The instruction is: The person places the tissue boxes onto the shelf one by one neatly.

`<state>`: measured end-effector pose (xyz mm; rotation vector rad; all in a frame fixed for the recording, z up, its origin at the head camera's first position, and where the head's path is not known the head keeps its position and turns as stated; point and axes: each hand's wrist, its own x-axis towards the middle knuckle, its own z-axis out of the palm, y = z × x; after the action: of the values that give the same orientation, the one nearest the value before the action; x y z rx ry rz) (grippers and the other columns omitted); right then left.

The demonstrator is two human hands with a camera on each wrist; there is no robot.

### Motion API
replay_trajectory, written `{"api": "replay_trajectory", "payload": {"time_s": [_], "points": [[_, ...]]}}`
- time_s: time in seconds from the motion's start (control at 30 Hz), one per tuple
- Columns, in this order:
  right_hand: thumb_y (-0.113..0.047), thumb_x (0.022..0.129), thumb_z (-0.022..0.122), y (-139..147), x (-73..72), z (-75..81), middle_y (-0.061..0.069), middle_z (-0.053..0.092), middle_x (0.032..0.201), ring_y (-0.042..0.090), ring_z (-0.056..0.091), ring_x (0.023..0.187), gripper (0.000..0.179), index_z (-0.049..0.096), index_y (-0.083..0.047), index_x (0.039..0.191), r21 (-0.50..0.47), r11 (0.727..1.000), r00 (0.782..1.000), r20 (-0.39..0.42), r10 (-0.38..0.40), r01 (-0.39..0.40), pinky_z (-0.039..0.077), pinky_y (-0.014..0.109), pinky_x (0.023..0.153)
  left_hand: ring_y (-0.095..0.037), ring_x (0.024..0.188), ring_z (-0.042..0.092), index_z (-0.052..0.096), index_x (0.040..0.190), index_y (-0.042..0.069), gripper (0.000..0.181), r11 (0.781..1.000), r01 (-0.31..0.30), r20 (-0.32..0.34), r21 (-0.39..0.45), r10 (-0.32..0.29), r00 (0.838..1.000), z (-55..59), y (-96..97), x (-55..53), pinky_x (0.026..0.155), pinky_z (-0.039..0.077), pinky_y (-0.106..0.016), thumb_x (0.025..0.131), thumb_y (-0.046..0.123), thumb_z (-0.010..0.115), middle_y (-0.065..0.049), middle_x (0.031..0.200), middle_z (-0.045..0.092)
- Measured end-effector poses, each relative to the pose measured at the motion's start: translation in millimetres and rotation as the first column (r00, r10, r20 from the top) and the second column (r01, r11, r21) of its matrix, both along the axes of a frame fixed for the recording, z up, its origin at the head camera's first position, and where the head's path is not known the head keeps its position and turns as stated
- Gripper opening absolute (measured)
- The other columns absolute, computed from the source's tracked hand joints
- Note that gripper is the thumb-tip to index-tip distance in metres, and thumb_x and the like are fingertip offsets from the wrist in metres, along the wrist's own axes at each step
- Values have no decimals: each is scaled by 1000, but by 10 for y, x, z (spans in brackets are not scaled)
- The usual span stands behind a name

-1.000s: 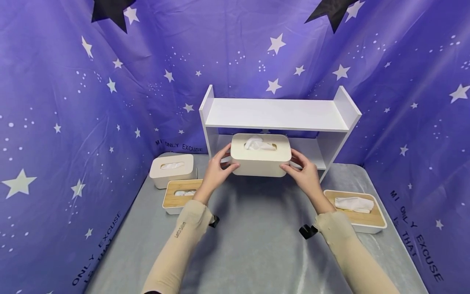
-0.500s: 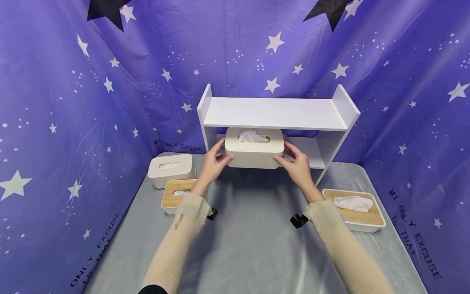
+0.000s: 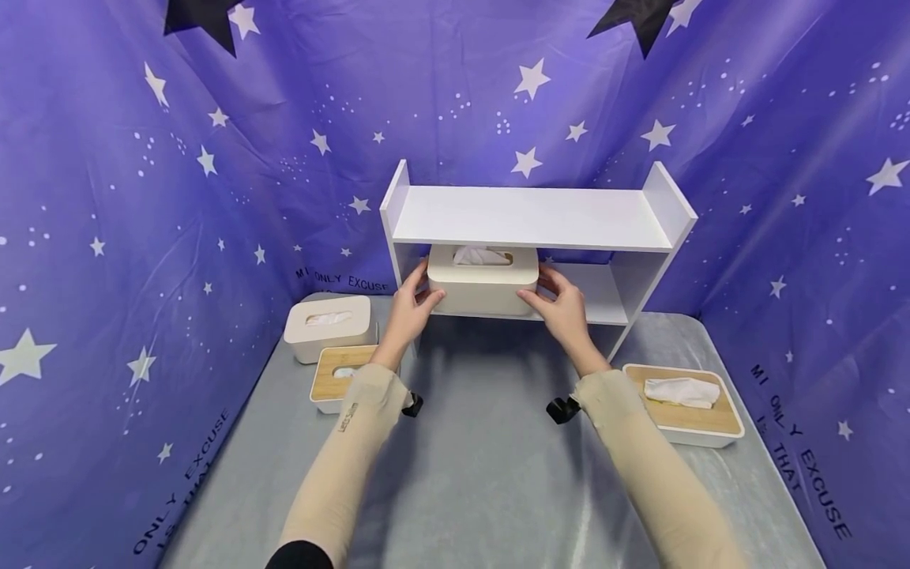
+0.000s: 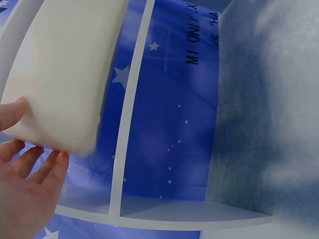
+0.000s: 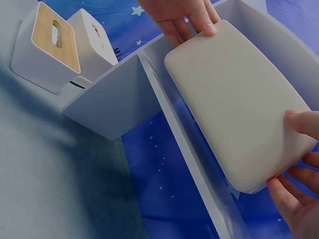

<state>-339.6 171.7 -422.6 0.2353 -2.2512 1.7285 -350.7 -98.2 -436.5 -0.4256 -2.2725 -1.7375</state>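
Note:
A cream tissue box (image 3: 483, 294) with white tissue in its oval slot is partly inside the lower level of the white shelf unit (image 3: 533, 215). My left hand (image 3: 410, 308) grips its left end, thumb in front and fingers round the side. At the right end my right hand (image 3: 566, 308) holds it the same way. In the left wrist view, a gap shows between the box (image 4: 60, 74) and the lower board (image 4: 130, 94), so it hangs a little above it. The upper board hides the box's back top edge.
Left of the unit stand another cream tissue box (image 3: 331, 328) and a wooden-lidded tissue box (image 3: 334, 375), partly covered by my left forearm. A larger wooden-lidded tissue box (image 3: 700, 411) lies at the right. Grey cloth (image 3: 490, 474) covers the table; starry curtains (image 3: 455, 87) surround it.
Both hands have carried the cream tissue box forward and slightly left, from in front of the shelf unit into its lower level. The other boxes have stayed put.

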Motion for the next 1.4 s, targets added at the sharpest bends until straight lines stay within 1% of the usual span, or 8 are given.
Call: {"api": "replay_trajectory", "payload": {"time_s": [0.17,0.47,0.7,0.83,0.87,0.93,1.17,1.4], "points": [[-9,86,78,-36,-61,-16,23,57,140,36,58,128,63,52,0,142,9,1000,1000,2,-5,5,52,40,104,-39,141,43,31,154,0,68,1000,-18,-10,22,18,1000,-13,16,-35,115,42,-48,95,5,64,-25,155,39],[-9,86,78,-68,-145,-81,23,58,140,36,58,128,61,53,1,141,6,1000,1000,14,-14,14,52,40,105,-39,142,43,31,154,0,67,997,-43,0,68,44,999,-59,41,-87,117,41,-46,95,2,63,-24,157,37],[-12,87,77,-98,-154,-137,23,57,141,36,57,130,62,52,1,142,14,1000,999,32,-10,10,52,40,105,-40,141,44,33,153,-1,65,996,-70,9,62,70,998,-101,51,-110,117,41,-46,95,-1,62,-26,155,39],[-14,88,77,-102,-168,-165,24,56,141,36,56,131,63,51,1,143,17,1000,999,43,-15,14,52,39,105,-42,140,43,34,153,-2,64,995,-64,-4,74,65,998,-132,57,-114,116,41,-49,95,-2,61,-28,154,38],[-14,88,77,-103,-171,-168,24,57,141,36,56,131,63,51,1,143,19,1000,999,45,-17,16,52,39,105,-43,140,43,34,152,-4,63,995,-61,-7,76,61,998,-96,63,-83,116,40,-51,95,-3,61,-30,154,38],[-14,87,77,-106,-173,-168,23,57,141,36,57,131,63,51,1,143,23,1000,999,47,-22,21,52,39,105,-44,139,43,34,152,-5,63,995,-60,-16,78,61,998,-102,64,-85,116,41,-52,95,-3,61,-30,153,39],[-16,88,77,-113,-187,-181,22,56,142,35,56,132,63,51,-1,143,21,1000,999,49,-20,19,51,40,107,-42,139,45,35,152,-3,62,994,-91,-8,65,92,996,-150,74,-130,116,41,-49,95,-3,60,-28,153,40],[-16,88,77,-124,-176,-140,21,54,145,33,54,134,65,49,-1,145,7,1000,996,88,-9,8,50,38,108,-49,138,42,32,150,-10,61,992,-108,-32,59,110,993,-143,106,-127,116,38,-57,95,-9,56,-35,151,37]]}}
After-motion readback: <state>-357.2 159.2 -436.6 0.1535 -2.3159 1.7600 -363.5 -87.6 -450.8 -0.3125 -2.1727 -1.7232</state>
